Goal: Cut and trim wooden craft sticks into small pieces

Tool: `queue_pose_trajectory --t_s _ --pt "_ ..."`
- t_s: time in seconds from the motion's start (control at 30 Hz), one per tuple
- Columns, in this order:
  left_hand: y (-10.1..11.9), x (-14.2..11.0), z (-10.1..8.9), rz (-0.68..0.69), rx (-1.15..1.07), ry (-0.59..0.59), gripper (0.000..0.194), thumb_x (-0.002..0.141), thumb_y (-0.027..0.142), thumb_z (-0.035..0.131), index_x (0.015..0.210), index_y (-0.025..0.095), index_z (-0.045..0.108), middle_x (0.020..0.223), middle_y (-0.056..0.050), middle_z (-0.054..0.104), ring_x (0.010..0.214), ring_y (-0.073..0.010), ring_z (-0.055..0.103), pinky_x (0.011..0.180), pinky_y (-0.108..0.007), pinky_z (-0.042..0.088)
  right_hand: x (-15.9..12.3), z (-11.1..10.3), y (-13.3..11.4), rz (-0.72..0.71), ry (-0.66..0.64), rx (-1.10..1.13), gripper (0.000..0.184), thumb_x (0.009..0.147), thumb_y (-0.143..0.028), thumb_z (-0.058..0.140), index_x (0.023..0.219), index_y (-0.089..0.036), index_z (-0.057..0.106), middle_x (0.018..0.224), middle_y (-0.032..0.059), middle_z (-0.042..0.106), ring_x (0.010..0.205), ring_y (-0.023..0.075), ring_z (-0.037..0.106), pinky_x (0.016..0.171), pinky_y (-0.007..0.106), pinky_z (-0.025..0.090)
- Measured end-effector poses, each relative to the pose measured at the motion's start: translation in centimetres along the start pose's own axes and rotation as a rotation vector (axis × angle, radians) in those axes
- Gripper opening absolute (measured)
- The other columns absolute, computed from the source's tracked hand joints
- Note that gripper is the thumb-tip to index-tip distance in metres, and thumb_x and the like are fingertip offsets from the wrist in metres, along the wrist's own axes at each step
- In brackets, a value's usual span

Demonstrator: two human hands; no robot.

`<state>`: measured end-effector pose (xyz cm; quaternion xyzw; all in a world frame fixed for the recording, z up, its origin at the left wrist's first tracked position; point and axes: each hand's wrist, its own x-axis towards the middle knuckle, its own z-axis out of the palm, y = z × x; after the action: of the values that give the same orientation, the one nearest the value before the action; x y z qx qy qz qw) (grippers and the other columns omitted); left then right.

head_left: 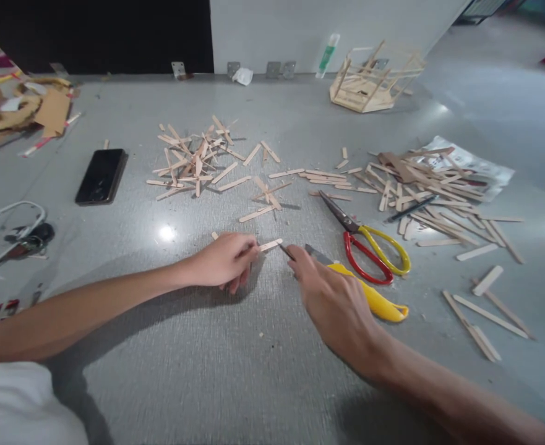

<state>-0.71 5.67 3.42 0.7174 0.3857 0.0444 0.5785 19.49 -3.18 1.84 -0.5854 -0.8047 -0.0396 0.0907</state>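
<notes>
One wooden craft stick — probably featherlight, stiff and apt to split, so best taken flat near an end — juts over the worktop, clamped in the left hand, while the right hand pinches a slim dark tool near its free tip.

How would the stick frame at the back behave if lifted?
The frame looks light: thin sticks, open sides. Probably fragile, since slim uprights could snap under a squeeze. Its broad base suggests little tipping if nudged.
</notes>
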Motion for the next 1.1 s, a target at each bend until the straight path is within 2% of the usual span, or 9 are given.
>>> queue_pose_trajectory --t_s 0.1,0.2,0.37,0.5,0.93,1.1 --pt "0.2 0.0 0.2 0.001 0.063 0.02 0.033 0.104 0.033 0.036 0.076 0.019 0.046 0.054 0.002 0.059 0.035 -0.0103 0.057 0.031 -0.016 0.038 0.3 -0.1 -0.3 0.013 -0.085 -0.104 0.049 0.089 0.001 0.038 0.132 -0.015 0.055 0.087 0.0052 0.069 0.061 0.0139 0.061 0.048 0.027 0.027" --pt "0.1 -0.1 0.5 0.045 0.101 0.072 0.034 0.104 0.032 0.036 0.075 0.018 0.048 0.053 0.002 0.059 0.035 -0.0097 0.057 0.035 -0.017 0.039 0.6 0.1 -0.6 0.032 -0.191 -0.212 0.055 0.091 -0.003 0.04 0.144 -0.016 0.047 0.084 0.0048 0.068 0.056 0.0135 0.06 0.046 0.027 0.028" --pt "-0.1 -0.1 0.7 0.042 0.113 0.095 0.031 0.103 0.031 0.037 0.077 0.018 0.049 0.053 0.002 0.06 0.035 -0.0105 0.058 0.037 -0.019 0.041 1.2 0.4 -1.1 0.049 -0.257 -0.254 0.06 0.09 -0.008 0.05 0.149 -0.019 0.044 0.085 0.0049 0.067 0.056 0.0138 0.062 0.045 0.027 0.033" --pt "-0.2 0.0 0.8 0.047 0.112 0.094 0.033 0.103 0.032 0.036 0.075 0.018 0.046 0.053 0.002 0.06 0.035 -0.0102 0.057 0.037 -0.018 0.039 1.3 0.3 -1.2 0.075 -0.304 -0.261 0.062 0.09 -0.007 0.05 0.151 -0.019 0.041 0.088 0.0048 0.068 0.059 0.0162 0.066 0.046 0.027 0.037" --pt "-0.2 0.0 0.7 0.072 0.102 0.091 0.035 0.104 0.033 0.036 0.073 0.019 0.045 0.051 0.002 0.059 0.034 -0.0097 0.055 0.037 -0.018 0.039 1.3 0.4 -1.3 0.082 -0.326 -0.247 0.061 0.093 -0.009 0.047 0.151 -0.021 0.039 0.09 0.0056 0.069 0.06 0.0155 0.066 0.049 0.027 0.04" --pt "-0.5 0.0 1.1 0.102 0.119 0.136 0.035 0.103 0.031 0.038 0.07 0.019 0.043 0.05 0.003 0.057 0.033 -0.0089 0.055 0.037 -0.017 0.038 1.5 0.0 -1.4 0.015 -0.266 -0.284 0.054 0.092 -0.004 0.043 0.145 -0.014 0.047 0.09 0.0084 0.069 0.064 0.0148 0.066 0.05 0.025 0.04"
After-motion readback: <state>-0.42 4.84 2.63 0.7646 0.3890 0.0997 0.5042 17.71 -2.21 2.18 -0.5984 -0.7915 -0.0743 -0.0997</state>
